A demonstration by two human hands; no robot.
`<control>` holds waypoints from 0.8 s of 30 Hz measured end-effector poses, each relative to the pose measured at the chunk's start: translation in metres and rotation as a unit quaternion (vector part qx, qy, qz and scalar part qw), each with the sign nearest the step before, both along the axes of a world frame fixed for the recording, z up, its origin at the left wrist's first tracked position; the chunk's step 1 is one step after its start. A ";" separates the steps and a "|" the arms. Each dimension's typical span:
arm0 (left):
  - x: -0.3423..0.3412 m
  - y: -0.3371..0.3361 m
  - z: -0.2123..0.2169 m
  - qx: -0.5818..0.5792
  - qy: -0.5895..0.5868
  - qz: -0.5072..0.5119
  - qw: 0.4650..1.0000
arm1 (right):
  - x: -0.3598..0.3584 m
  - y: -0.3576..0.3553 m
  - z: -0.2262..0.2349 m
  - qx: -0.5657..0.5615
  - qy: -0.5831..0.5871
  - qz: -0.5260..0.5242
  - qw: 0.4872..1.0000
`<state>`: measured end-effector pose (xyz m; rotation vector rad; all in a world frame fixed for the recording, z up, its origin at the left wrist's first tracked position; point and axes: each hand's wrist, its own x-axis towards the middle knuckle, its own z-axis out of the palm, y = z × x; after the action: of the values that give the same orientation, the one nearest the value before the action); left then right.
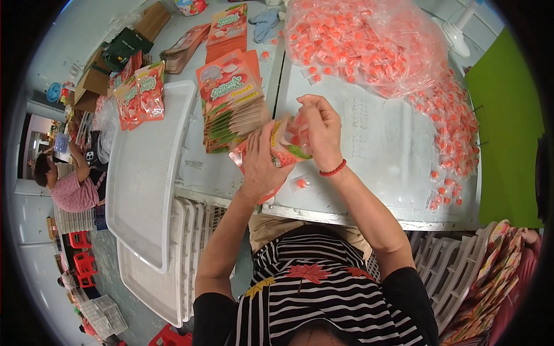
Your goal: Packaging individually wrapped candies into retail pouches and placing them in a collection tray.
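My left hand (258, 168) grips a red and pink printed pouch (281, 155), tilted over the table's front edge. The pouch's mouth gapes toward the right. At that mouth my right hand (324, 130), with a red bead bracelet, has its fingers curled; what they hold is hidden. Clear-wrapped red candies (298, 137) show between this hand and the pouch. One wrapped candy (300, 183) lies on the table just below. Left of my hands, a fanned stack of flat pouches (228, 86) touches or nearly touches the held pouch.
A big clear bag of wrapped candies (363, 46) lies at the back, with loose candies (456, 132) spilling down the right. Several plump pouches (151, 92) lie on a white tray (144, 167) at left, above stacked trays (187, 259). A person in pink (78, 190) works far left.
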<state>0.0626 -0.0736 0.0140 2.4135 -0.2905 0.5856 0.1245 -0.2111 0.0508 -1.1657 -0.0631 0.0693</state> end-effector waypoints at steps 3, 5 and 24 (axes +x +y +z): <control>-0.001 -0.001 -0.002 0.000 -0.008 -0.015 1.000 | -0.006 0.004 -0.004 -0.143 -0.112 -0.062 0.981; -0.002 -0.001 -0.006 -0.009 -0.016 -0.004 1.000 | -0.020 0.001 -0.003 -0.211 -0.124 -0.039 0.969; -0.010 0.017 0.003 -0.097 -0.143 0.065 0.983 | -0.085 -0.041 -0.069 -0.495 -0.405 0.081 0.764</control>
<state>0.0526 -0.0567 0.0166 2.1695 -0.1847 0.9784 0.0398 -0.2523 -0.0181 -2.1874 -1.0060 -0.2993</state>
